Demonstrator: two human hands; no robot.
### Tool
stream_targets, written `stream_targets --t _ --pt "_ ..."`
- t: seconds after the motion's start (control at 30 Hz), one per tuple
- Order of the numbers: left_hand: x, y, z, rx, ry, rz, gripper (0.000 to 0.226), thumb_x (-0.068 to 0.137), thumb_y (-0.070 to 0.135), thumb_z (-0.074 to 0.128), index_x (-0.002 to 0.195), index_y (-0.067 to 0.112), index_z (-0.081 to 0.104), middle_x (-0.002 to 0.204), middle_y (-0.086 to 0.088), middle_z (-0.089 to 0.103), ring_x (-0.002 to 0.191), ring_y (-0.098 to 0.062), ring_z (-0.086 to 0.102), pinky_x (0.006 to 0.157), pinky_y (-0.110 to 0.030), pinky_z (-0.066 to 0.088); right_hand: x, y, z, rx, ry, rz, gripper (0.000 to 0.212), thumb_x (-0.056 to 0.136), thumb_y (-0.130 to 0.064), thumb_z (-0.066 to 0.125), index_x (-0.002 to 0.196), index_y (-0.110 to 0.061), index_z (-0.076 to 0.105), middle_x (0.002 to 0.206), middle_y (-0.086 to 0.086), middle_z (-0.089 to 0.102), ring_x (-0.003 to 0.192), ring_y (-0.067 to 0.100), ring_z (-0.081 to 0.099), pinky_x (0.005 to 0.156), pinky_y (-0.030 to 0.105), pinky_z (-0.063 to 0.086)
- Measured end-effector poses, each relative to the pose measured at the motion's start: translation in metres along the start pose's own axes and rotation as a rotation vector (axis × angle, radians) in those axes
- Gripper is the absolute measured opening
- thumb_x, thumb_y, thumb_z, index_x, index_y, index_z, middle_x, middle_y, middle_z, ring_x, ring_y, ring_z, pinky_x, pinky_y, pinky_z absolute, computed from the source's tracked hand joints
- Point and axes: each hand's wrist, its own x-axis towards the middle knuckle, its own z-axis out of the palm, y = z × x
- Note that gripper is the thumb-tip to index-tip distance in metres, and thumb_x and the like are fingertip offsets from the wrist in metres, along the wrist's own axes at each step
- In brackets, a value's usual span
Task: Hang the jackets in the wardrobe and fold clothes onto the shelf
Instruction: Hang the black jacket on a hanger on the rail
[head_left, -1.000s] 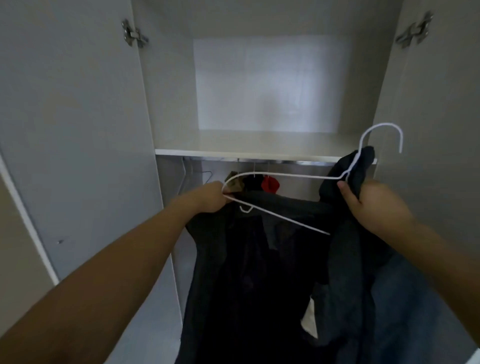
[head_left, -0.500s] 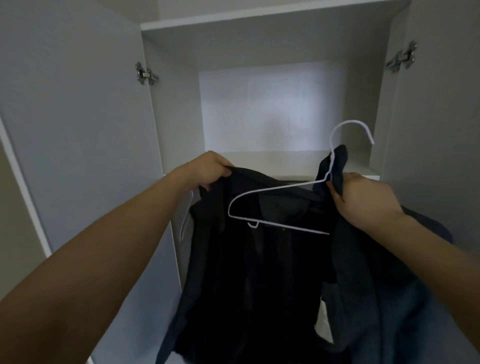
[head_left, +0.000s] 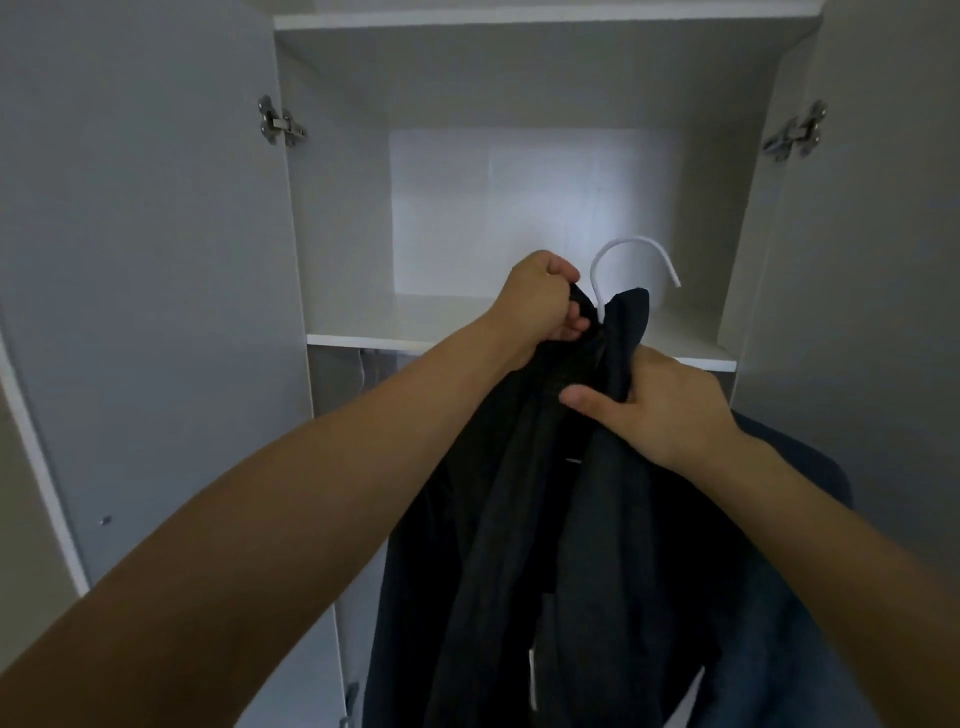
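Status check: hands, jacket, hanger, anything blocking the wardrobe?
Both hands gripping: left hand and right hand on dark jacket collar. White hanger hook poking out above. Shelf ahead, no visible obstruction.

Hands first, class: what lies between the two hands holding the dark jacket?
In the head view, bunched jacket collar and the white hanger neck lie between the left hand and right hand.

Home bedroom/closet area: open white wardrobe (head_left: 337, 208) with hinged doors (head_left: 130, 260), inner shelf (head_left: 415, 340), dark jacket (head_left: 545, 545) on a white wire hanger (head_left: 631, 249).

Dim, soft-focus, edges bowed
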Motion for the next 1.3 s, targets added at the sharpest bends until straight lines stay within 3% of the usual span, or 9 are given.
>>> stream_targets --t 0.13,0.3,0.43,0.67,0.8,0.93,1.07,1.17,1.3 --pt "-0.009 -0.002 -0.004 -0.032 -0.011 0.102 0.021 0.098 0.002 0.031 0.112 0.013 0.042 0.069 -0.010 0.056 0.062 -0.019 0.062 0.059 -0.030 0.055 0.007 0.013 0.005 -0.031 0.005 0.163 0.037 0.085 -0.062 0.042 0.072 -0.028 0.044 0.064 -0.012 0.046 0.070 0.026 0.057 0.060 0.033 0.036" --pt "-0.095 -0.108 0.002 0.405 0.139 0.652 0.025 0.089 0.029 0.057 0.106 0.024 0.038 0.102 0.000 0.045 0.086 -0.012 0.050 0.077 -0.024 0.046 0.015 0.015 0.007 0.176 0.030 0.352 0.038 0.088 -0.052 0.038 0.068 -0.022 0.052 0.069 0.000 0.058 0.065 0.021 0.057 0.058 0.032 0.037" --pt "-0.154 -0.213 0.037 0.700 -0.007 0.332 0.067 0.078 0.064 0.063 0.130 0.025 0.044 0.141 -0.006 0.026 0.124 -0.024 0.041 0.102 -0.038 0.045 0.013 0.007 0.012 0.303 0.044 0.427 0.037 0.090 -0.046 0.041 0.064 -0.021 0.049 0.067 -0.002 0.056 0.063 0.018 0.056 0.054 0.030 0.034" --pt "-0.163 -0.251 0.082 0.763 0.019 -0.029 0.122 0.049 0.102 0.043 0.144 0.029 0.023 0.153 0.011 0.003 0.139 -0.020 0.018 0.112 -0.048 0.031 0.000 0.001 0.007 0.409 0.167 0.465 0.035 0.092 -0.039 0.043 0.061 -0.022 0.041 0.061 -0.005 0.048 0.055 0.013 0.048 0.051 0.028 0.030" --pt "-0.164 -0.263 0.088 0.817 0.110 -0.061 0.093 0.065 0.071 0.052 0.141 0.023 0.034 0.138 0.004 0.028 0.121 -0.021 0.039 0.097 -0.047 0.043 -0.010 0.004 0.002 0.440 0.246 0.456 0.037 0.093 -0.036 0.044 0.060 -0.024 0.035 0.058 -0.008 0.043 0.052 0.009 0.043 0.049 0.027 0.028" --pt "-0.155 -0.297 0.064 0.423 0.132 -0.234 0.041 0.086 0.027 0.063 0.124 0.010 0.062 0.125 -0.002 0.050 0.111 -0.025 0.057 0.092 -0.027 0.041 -0.026 0.012 -0.003 0.456 0.351 0.444 0.037 0.093 -0.033 0.047 0.060 -0.024 0.035 0.056 -0.009 0.043 0.050 0.006 0.042 0.048 0.026 0.028" --pt "-0.136 -0.301 0.038 0.166 0.387 -0.402 0.032 0.094 0.007 0.050 0.123 0.000 0.060 0.117 -0.015 0.064 0.107 -0.030 0.059 0.097 -0.035 0.044 -0.039 0.030 -0.008 0.355 0.384 0.451 0.027 0.093 -0.036 0.047 0.071 -0.020 0.045 0.064 -0.007 0.050 0.055 0.009 0.048 0.050 0.026 0.029" --pt "-0.112 -0.273 0.015 0.166 0.480 -0.230 0.033 0.095 0.004 0.044 0.124 0.004 0.061 0.117 -0.009 0.064 0.111 -0.027 0.058 0.101 -0.035 0.043 -0.052 0.052 -0.002 0.157 0.351 0.578 0.044 0.090 -0.042 0.052 0.118 -0.008 0.044 0.103 0.003 0.053 0.078 0.025 0.055 0.067 0.030 0.035" --pt "-0.092 -0.239 -0.012 0.507 0.358 0.179 0.034 0.092 -0.002 0.047 0.122 0.008 0.060 0.114 -0.003 0.061 0.100 -0.019 0.058 0.091 -0.031 0.047 -0.075 0.070 0.022 -0.050 0.273 0.656 0.069 0.085 -0.046 0.062 0.124 0.003 0.032 0.126 0.019 0.036 0.093 0.039 0.055 0.064 0.033 0.034"
